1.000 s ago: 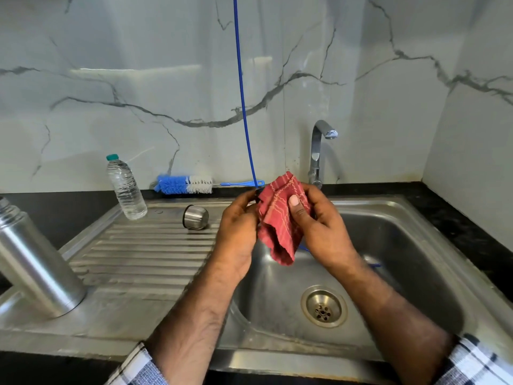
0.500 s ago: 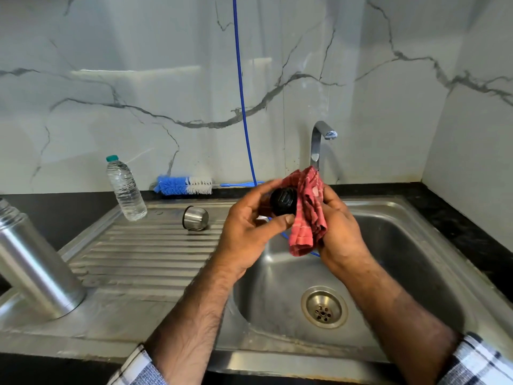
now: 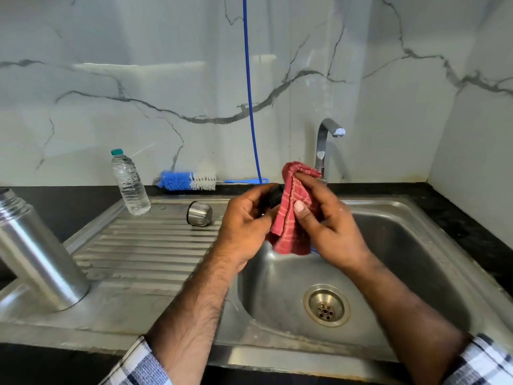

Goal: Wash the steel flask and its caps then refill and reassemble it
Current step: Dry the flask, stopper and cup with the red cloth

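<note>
Head view, hands wiping black cap, steel flask upright, neck up

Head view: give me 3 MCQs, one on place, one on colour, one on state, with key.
1. Where does the steel cup cap lie?
A. in the basin
B. on the ribbed drainboard
C. on the flask

2. What colour is the cloth?
A. red
B. green
C. white

3. What state is the tap in?
A. running
B. dripping onto the cloth
C. no water flowing

Key: B, it lies on its side on the ribs beside the plastic bottle; A, red checks between both hands; C, no stream shows below the spout.
</note>
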The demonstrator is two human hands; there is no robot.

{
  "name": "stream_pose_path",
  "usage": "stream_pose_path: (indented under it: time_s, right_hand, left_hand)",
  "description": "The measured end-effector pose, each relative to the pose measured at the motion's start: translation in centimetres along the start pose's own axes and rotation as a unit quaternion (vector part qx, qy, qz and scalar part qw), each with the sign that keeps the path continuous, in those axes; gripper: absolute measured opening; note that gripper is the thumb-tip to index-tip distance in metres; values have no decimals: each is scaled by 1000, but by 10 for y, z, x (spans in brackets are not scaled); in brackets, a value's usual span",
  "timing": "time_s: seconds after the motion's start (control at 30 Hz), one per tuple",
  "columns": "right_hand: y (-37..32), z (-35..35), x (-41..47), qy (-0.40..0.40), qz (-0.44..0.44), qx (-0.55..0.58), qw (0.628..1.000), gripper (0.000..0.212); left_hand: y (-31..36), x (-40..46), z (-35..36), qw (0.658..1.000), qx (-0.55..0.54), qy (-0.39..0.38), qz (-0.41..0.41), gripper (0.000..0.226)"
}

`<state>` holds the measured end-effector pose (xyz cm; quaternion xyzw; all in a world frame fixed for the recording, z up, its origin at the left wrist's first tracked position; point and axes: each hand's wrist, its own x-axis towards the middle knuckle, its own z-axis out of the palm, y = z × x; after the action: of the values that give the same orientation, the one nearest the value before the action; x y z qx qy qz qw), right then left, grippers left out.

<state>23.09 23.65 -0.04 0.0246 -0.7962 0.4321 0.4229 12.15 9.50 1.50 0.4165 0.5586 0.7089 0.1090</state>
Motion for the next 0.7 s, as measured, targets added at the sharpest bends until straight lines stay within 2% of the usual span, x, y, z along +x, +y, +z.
stream_pose_path:
  time_s: [0.1, 0.2, 0.23, 0.3, 0.37, 0.4, 0.43, 0.47, 0.5, 0.57, 0.6, 0.7]
  right_hand:
    - [-3, -8, 2, -43, -52, -109, 992, 48]
    - [-4, -4, -2, 6, -21, -111, 994, 24]
    - [-3, 0, -1, 42, -2, -107, 993, 23]
    - [-3, 5, 4, 93, 66, -64, 991, 35]
    - [-8, 2, 12, 92, 175, 14, 980, 46]
    - [-11, -3, 15, 86, 255, 90, 959, 47]
    - [-15, -6, 14, 91, 327, 206, 918, 43]
    - [-18, -8, 13, 108, 369, 304, 872, 37]
    - [-19, -11, 10, 128, 379, 362, 842, 35]
    - [-15, -10, 7, 149, 345, 376, 847, 31]
    - [-15, -9, 5, 154, 321, 356, 864, 30]
    - [-6, -5, 9, 125, 288, 207, 926, 17]
  left_hand:
    - [6, 0, -7, 998, 7, -55, 28, 51]
    - [2, 0, -7, 989, 95, -97, 66, 58]
    - [-1, -1, -5, 984, 126, -98, 76, 53]
    - [-9, -1, -1, 974, 182, -89, 101, 38]
    - [-13, -1, 3, 955, 243, -86, 146, 35]
    - [-12, -3, 7, 946, 263, -89, 169, 37]
    - [-10, -5, 11, 939, 276, -94, 183, 42]
    - [-9, -6, 14, 935, 285, -94, 190, 46]
    - [-8, -6, 17, 933, 289, -84, 196, 48]
    - [-8, -7, 17, 937, 287, -59, 190, 53]
    - [-9, -8, 16, 945, 271, -54, 173, 56]
    - [-8, -7, 10, 956, 261, -47, 129, 58]
